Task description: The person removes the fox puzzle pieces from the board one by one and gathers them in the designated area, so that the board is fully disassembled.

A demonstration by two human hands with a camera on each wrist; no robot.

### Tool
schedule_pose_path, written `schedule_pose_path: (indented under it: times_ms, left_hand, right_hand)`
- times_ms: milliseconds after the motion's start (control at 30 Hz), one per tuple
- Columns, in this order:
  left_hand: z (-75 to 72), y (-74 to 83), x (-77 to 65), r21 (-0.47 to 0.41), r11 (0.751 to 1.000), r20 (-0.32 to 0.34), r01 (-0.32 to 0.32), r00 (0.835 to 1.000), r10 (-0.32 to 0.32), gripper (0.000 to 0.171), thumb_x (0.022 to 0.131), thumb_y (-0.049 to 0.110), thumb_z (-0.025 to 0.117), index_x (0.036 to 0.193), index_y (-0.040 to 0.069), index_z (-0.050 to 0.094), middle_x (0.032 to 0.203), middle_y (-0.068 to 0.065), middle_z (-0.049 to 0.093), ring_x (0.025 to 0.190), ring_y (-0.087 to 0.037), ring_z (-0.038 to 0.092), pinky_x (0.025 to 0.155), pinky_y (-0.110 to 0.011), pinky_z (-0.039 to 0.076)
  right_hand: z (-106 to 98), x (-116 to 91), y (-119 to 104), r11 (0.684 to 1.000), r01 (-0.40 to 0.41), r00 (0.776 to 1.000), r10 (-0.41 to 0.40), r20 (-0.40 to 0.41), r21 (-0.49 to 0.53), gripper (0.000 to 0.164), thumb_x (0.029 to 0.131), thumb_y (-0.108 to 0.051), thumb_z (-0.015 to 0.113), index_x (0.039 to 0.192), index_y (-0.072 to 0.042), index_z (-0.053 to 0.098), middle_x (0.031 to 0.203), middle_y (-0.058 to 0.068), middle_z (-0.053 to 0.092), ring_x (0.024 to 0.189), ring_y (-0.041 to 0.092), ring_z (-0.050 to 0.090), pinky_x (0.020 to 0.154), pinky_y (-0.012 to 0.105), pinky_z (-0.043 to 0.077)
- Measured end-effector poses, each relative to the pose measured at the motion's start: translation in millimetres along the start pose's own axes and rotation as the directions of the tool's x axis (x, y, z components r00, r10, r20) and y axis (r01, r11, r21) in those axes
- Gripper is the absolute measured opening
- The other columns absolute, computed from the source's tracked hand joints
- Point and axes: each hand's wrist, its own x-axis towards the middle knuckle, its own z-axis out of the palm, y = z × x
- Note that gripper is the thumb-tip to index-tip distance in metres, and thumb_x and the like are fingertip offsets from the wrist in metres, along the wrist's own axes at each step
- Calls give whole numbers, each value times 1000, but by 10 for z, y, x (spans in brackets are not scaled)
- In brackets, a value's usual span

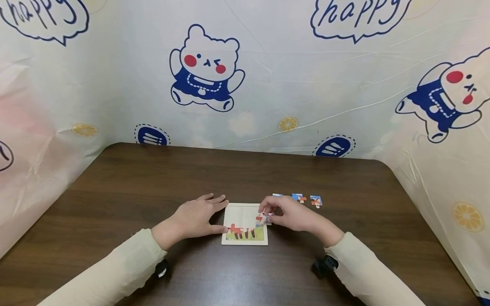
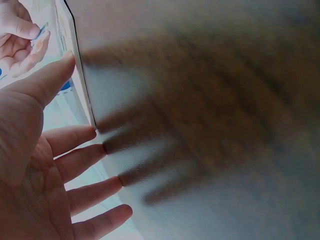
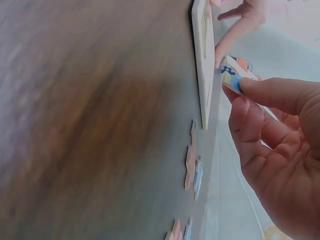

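Observation:
A white-rimmed jigsaw tray [image 1: 245, 243] lies flat on the table, its lower part filled with joined puzzle pieces [image 1: 249, 234] showing grass, dark legs and a red shape. My left hand [image 1: 197, 216] rests at the tray's left side, fingers spread, with the thumb at the rim; the left wrist view shows the straight fingers [image 2: 77, 162]. Over the tray's right side, my right hand [image 1: 292, 213] pinches a puzzle piece [image 1: 262, 218] between thumb and fingers. In the right wrist view that puzzle piece [image 3: 233, 75] is tilted, with blue and yellow near the thumb.
Several loose puzzle pieces lie behind and right of the tray, among them one with an orange figure [image 1: 316, 200] and a blue one [image 1: 297, 197]. The brown table [image 1: 172, 170] meets a printed cloth [image 1: 260, 106] at its back and sides.

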Motion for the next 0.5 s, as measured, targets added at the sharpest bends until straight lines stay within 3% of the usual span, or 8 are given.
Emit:
schedule_pose_path:
  times_ms: [500]
  left_hand:
    - [-12, 8, 0, 7, 1000, 4, 1, 1000, -1, 77, 84, 59, 70, 147, 17, 51, 155, -7, 46, 141, -38, 44, 99, -56, 49]
  right_hand:
    - [-194, -277, 173, 999, -42, 997, 42, -61, 2, 19, 91, -2, 68, 107, -10, 67, 90, -1, 65, 83, 9, 56, 72, 24, 50]
